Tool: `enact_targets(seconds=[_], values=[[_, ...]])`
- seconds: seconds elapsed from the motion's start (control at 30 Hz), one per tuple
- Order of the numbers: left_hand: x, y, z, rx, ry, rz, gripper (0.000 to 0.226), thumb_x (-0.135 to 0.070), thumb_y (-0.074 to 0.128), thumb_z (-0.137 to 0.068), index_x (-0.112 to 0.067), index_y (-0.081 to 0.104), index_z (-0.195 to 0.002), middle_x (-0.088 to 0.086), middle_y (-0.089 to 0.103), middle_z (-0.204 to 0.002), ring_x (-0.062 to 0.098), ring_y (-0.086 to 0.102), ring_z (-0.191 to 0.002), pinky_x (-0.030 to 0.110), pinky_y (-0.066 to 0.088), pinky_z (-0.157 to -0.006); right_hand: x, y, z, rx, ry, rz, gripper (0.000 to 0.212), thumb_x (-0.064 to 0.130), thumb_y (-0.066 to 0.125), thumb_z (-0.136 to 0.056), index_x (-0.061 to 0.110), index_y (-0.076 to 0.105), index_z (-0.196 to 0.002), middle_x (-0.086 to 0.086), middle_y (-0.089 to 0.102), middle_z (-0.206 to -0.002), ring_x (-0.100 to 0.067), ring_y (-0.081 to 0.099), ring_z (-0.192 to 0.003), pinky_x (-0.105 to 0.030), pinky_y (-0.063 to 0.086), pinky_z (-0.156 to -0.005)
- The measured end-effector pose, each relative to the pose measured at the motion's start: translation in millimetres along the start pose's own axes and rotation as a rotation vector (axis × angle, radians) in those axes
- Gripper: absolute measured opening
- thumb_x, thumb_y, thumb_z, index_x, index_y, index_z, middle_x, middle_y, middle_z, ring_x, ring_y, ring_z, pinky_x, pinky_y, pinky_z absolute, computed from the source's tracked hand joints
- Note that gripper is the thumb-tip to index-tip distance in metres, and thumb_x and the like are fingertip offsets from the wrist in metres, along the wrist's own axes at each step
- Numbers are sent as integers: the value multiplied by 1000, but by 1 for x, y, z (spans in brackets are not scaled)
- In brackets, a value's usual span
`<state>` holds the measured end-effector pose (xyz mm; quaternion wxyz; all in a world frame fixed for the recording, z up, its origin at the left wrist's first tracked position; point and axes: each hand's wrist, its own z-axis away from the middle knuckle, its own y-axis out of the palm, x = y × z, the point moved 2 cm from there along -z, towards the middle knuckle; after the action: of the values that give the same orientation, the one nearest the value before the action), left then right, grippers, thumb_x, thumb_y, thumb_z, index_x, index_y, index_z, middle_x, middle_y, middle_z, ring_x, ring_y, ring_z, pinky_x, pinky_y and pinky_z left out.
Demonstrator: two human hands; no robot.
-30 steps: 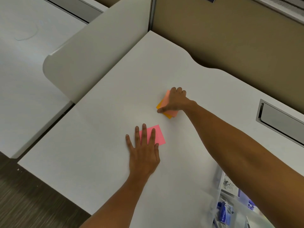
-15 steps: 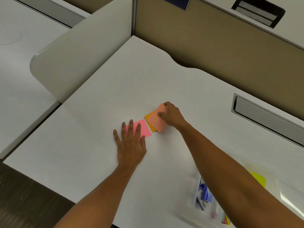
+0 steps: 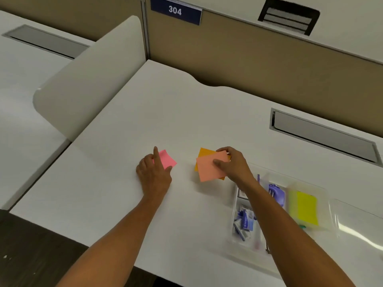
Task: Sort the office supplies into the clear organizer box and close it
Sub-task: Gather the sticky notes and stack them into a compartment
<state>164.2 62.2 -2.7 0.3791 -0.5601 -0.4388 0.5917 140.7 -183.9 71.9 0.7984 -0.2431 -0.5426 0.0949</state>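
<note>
Both sticky-note piles have slid nearer the organizer box [image 3: 323,204], right hand [image 3: 232,164] pinching salmon notes [image 3: 209,168], left hand [image 3: 154,172] seemingly pinching pink notes [image 3: 168,160].

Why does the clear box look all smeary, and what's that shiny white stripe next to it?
Head view: the clear box at lower right is blurred, so the yellow pad inside it smears; the white stripe beside it is glare, seemingly on clear plastic; the sign reading 304 is sharp; the salmon pad in the right hand casts a soft shadow on the desk.
</note>
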Motion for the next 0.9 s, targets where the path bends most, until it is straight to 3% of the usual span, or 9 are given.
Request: enact_targets(seconds=[0.07,0.17,0.33,0.47,0.57,0.7,0.9], values=[[-4,-5,-1,23,-55,30,84,-40,72,-79,-14,29,-145,14,48,-123,33,47,-108,44,40,-89,-9,-12,12,-35,10,-14,28,19,70,-87,29,60,-110,-1,54,-120,-22,54,-104,-29,51,-70],[-6,-10,-4,87,-205,88,88,-44,75,-76,-13,28,-144,17,44,-129,37,44,-113,46,40,-91,-21,-28,29,-84,21,-57,27,19,69,-88,30,57,-109,0,54,-119,-22,55,-103,-35,55,-73],[-7,-15,-12,192,-271,75,90,-45,77,-74,-10,28,-141,21,50,-127,41,47,-116,47,37,-95,-38,-51,52,-116,84,-229,27,18,70,-87,27,55,-108,0,55,-113,-25,60,-95,-46,61,-65],[-12,-17,-9,174,-340,152,58,-32,74,-78,-8,46,-123,17,62,-112,39,56,-108,46,37,-93,-53,-72,67,-188,87,-306,36,17,70,-87,26,55,-118,-1,56,-116,-24,60,-98,-43,60,-70],[-20,-20,-4,147,-396,329,37,-24,69,-81,-5,59,-111,16,65,-107,38,60,-103,45,46,-89,-66,-90,80,-185,66,-320,28,17,65,-91,25,58,-118,-2,59,-115,-21,62,-96,-32,58,-61],[-46,-27,7,133,-311,500,25,-21,64,-85,-1,62,-100,18,67,-100,36,62,-92,39,50,-74,-87,-120,94,-273,127,-372,19,17,59,-94,19,61,-113,-7,62,-110,-30,64,-93,-47,60,-68],[-102,-33,32,126,-228,567,34,-26,57,-90,-3,54,-116,16,63,-111,35,60,-99,36,47,-77,-125,-164,121,-449,126,-336,16,32,60,-95,20,62,-106,-4,66,-103,-22,65,-90,-41,60,-72]])
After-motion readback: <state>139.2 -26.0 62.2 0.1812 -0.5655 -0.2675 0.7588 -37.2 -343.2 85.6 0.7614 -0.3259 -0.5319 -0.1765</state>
